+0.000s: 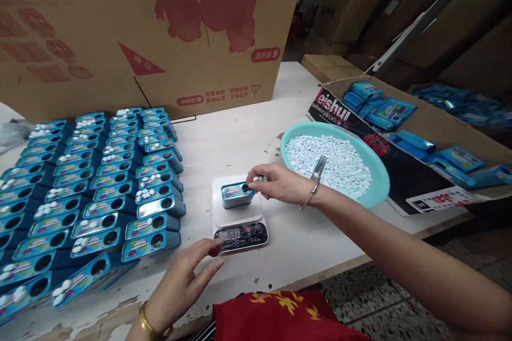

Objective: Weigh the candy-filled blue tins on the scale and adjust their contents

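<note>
A small blue tin [237, 194] stands on a white kitchen scale [239, 218] whose display shows digits. My right hand [278, 183] hovers over the tin's round opening and pinches a few white candy tablets [259, 178] in its fingertips. My left hand [184, 278] rests on the table with its fingers spread, a fingertip touching the scale's front left corner. It holds nothing. A teal bowl [377, 192] full of pale tablets, with a metal scoop [319, 167] lying in it, stands just right of my right wrist.
Rows of several blue tins [96, 197] with round openings, some topped with tablets, cover the table's left side. A large cardboard box [144, 32] stands behind them. An open carton [416, 133] with blue packets lies at the right. The table's front edge is chipped.
</note>
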Available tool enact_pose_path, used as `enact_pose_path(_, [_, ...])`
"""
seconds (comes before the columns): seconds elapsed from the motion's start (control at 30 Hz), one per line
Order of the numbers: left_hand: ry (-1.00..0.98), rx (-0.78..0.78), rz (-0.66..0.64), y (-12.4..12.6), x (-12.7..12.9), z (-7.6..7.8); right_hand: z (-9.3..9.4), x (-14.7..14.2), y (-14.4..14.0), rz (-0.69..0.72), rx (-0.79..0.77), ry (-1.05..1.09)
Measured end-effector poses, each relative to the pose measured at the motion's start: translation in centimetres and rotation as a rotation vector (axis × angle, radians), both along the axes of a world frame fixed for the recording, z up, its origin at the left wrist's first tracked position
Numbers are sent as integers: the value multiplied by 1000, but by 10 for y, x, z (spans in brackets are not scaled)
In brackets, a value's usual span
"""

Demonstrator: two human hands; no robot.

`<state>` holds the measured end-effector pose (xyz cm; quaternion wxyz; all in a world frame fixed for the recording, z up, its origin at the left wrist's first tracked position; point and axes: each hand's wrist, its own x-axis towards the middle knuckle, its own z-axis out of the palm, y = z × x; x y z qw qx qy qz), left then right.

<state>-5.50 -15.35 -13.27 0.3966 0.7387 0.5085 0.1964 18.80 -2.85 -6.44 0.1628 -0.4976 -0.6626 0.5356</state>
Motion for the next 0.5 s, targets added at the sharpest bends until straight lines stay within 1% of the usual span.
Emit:
enact_pose_path(0.07, [-7,-17,14,-2,-2,-3,-2,-3,2,58,82,-124])
enact_pose_path(0.17, [-10,-13,31,-2,-5,-8,-4,-5,4,103,200,-214])
enact_pose_path(0.23, [-14,-2,32,-1,-5,-11,-5,-6,6,115,242,-238])
enact_pose_path(0.3, [-18,0,21,0,-5,-13,-4,-5,7,95,233,-224])
enact_pose_path(0.37, [-21,-1,9,1,-6,-15,-3,-2,7,42,133,-116])
enact_pose_path(0.43, [-18,1,7,0,-6,-17,-1,6,6,-53,-48,85])
enact_pose_path(0.5, [-16,11,19,-2,-8,-19,0,17,1,-184,-207,307])
